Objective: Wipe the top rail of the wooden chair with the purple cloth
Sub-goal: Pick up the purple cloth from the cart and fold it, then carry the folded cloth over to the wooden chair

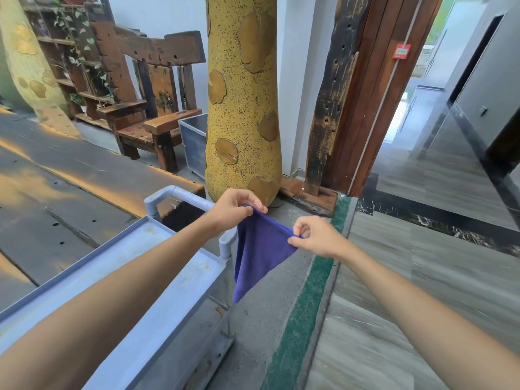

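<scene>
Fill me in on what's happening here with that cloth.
A person is holding a purple cloth stretched out in the air, the left hand pinching one upper corner and the right hand pinching the other. It hangs just past the end of a grey plastic cart. The dark wooden chair stands farther off, beyond a yellow speckled pillar, and its top rail is not being touched, so the wiping has not started.

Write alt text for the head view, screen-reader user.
Two hands, left hand and right hand, pinch the top corners of a purple cloth so it hangs beside the handle end of a grey cart. Farther back on the left, a dark wooden chair stands untouched behind a yellow speckled pillar.
</scene>
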